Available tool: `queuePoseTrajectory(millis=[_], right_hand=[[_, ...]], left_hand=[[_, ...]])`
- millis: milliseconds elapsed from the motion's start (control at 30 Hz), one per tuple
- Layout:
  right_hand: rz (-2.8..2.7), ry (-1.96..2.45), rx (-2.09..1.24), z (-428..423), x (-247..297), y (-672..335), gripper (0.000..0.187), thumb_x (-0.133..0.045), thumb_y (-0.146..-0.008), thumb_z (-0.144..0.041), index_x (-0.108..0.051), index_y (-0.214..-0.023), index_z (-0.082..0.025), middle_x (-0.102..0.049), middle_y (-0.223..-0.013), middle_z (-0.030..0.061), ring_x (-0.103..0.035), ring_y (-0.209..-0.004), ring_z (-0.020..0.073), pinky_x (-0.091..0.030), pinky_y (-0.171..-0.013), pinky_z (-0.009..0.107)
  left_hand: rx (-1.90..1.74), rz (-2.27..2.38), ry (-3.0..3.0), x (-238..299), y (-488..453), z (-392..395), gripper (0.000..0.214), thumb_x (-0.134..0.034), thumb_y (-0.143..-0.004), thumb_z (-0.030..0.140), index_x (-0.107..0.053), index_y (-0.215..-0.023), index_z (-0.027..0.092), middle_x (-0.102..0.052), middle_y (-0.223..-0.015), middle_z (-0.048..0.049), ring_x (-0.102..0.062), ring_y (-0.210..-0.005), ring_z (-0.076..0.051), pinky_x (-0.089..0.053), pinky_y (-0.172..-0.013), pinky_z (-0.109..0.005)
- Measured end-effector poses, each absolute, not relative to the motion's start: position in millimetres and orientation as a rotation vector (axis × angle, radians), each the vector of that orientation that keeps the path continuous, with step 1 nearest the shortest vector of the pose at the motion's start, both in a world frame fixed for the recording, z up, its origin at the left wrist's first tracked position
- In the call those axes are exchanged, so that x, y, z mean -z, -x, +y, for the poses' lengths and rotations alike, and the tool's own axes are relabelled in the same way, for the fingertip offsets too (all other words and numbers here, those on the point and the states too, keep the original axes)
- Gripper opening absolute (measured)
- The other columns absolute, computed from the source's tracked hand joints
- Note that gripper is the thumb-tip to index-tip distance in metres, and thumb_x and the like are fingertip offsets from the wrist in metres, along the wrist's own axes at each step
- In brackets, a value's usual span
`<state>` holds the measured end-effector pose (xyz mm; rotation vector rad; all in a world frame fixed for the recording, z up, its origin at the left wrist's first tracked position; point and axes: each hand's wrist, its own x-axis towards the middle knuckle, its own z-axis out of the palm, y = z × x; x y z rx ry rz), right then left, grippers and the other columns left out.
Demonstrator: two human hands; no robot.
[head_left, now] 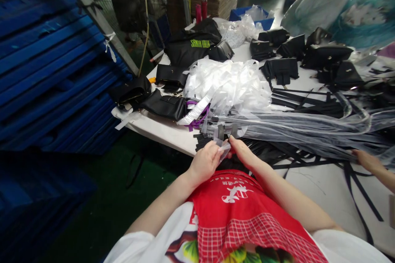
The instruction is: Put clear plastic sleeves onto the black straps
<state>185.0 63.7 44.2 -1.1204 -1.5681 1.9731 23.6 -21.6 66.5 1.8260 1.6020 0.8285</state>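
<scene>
My left hand [207,161] is closed, fingers pinching a piece of clear plastic film [224,148] in front of the apron. Close beside it, my right hand [242,152] has its thumb and fingers pressed together at the end of a black strap [221,132]; exactly how it grips is partly hidden. Just beyond both hands lie bundled black straps [202,141] in long clear plastic sleeves [277,125]. A heap of white, shiny plastic strips [228,84] rises behind them.
Black bags [163,104] lie left on the white table [160,131]; several more [280,70] stand at the back right. Another person's hand [367,161] touches the sleeves at right. Blue stacked panels [55,70] stand left. A blue bin [265,20] is behind.
</scene>
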Motion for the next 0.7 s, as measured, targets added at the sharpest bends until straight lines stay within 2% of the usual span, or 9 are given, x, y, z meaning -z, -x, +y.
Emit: queuePoseTrajectory(millis=[67, 133, 233, 267, 333, 400, 467, 533, 700], right_hand=[[-1.191, 0.939, -2.280, 64, -46, -184, 0.056, -0.057, -0.080, -0.070, -0.071, -0.091, -0.017, -0.072, -0.080, 0.0049, -0.064, -0.071, 0.0171, -0.049, -0.075, 0.031], [-0.888, 0.817, -2.372, 62, -50, -182, 0.050, -0.068, -0.078, -0.059, -0.068, -0.111, -0.022, -0.073, -0.098, 0.0045, -0.067, -0.088, 0.0187, -0.049, -0.085, 0.033], [-0.727, 0.781, -2.257, 59, -57, -180, 0.038, -0.077, -0.076, -0.044, -0.068, -0.107, -0.024, -0.072, -0.095, 0.0017, -0.066, -0.091, 0.0180, -0.049, -0.088, 0.034], [-0.740, 0.772, -2.212, 60, -58, -180, 0.033, -0.078, -0.075, -0.042, -0.069, -0.101, -0.023, -0.071, -0.091, 0.0014, -0.065, -0.090, 0.0177, -0.048, -0.088, 0.033], [-0.813, 0.724, -2.170, 63, -61, -180, 0.024, -0.078, -0.076, -0.040, -0.068, -0.085, -0.020, -0.069, -0.087, 0.0019, -0.064, -0.089, 0.0179, -0.048, -0.087, 0.033], [-0.853, 0.659, -2.174, 70, -63, -182, 0.033, -0.075, -0.079, -0.045, -0.061, -0.067, -0.018, -0.065, -0.078, 0.0019, -0.063, -0.085, 0.0182, -0.047, -0.087, 0.033], [-0.835, 0.635, -2.174, 74, -65, -181, 0.048, -0.069, -0.081, -0.055, -0.049, -0.056, -0.018, -0.056, -0.062, 0.0000, -0.063, -0.079, 0.0185, -0.048, -0.084, 0.033], [-0.834, 0.678, -2.116, 71, -66, -176, 0.056, -0.063, -0.082, -0.062, -0.042, -0.053, -0.019, -0.050, -0.055, -0.0010, -0.062, -0.076, 0.0185, -0.049, -0.078, 0.031], [-0.968, 0.851, -2.222, 56, -63, -157, 0.053, -0.056, -0.084, -0.066, -0.049, -0.061, -0.019, -0.058, -0.058, -0.0008, -0.054, -0.051, 0.0130, -0.045, -0.051, 0.026]], left_hand=[[-0.883, 1.500, -1.835, -65, -25, -26, 0.029, -0.034, -0.100, 0.028, -0.060, -0.110, 0.017, -0.065, -0.110, -0.0117, -0.063, -0.102, -0.022, -0.050, -0.090, -0.036], [-0.942, 1.441, -1.758, -66, -24, -30, 0.038, -0.043, -0.098, 0.029, -0.045, -0.134, 0.020, -0.065, -0.121, -0.0116, -0.063, -0.110, -0.022, -0.050, -0.094, -0.036], [-0.981, 1.522, -1.513, -69, -23, -30, 0.076, -0.067, -0.085, 0.036, -0.026, -0.146, 0.018, -0.071, -0.110, -0.0101, -0.068, -0.102, -0.024, -0.052, -0.088, -0.037], [-0.965, 1.542, -1.436, -69, -22, -29, 0.077, -0.072, -0.080, 0.037, -0.032, -0.143, 0.017, -0.073, -0.103, -0.0085, -0.069, -0.096, -0.024, -0.052, -0.086, -0.036], [-0.858, 1.473, -1.346, -70, -19, -27, 0.049, -0.070, -0.082, 0.038, -0.054, -0.122, 0.015, -0.075, -0.088, -0.0056, -0.069, -0.084, -0.022, -0.052, -0.079, -0.033], [-0.705, 1.316, -1.314, -68, -15, -24, 0.027, -0.059, -0.089, 0.041, -0.064, -0.092, 0.015, -0.071, -0.073, -0.0034, -0.066, -0.068, -0.018, -0.050, -0.070, -0.029], [-0.626, 1.184, -1.291, -65, -12, -20, 0.036, -0.051, -0.093, 0.046, -0.063, -0.081, 0.014, -0.066, -0.062, -0.0019, -0.061, -0.058, -0.015, -0.047, -0.063, -0.026], [-0.660, 1.121, -1.237, -62, -14, -16, 0.041, -0.048, -0.094, 0.052, -0.061, -0.085, 0.014, -0.062, -0.060, -0.0008, -0.059, -0.056, -0.015, -0.046, -0.060, -0.026], [-0.797, 1.100, -1.102, -56, -25, -10, 0.049, -0.039, -0.094, 0.062, -0.050, -0.078, 0.018, -0.051, -0.055, 0.0023, -0.053, -0.049, -0.013, -0.043, -0.052, -0.025]])
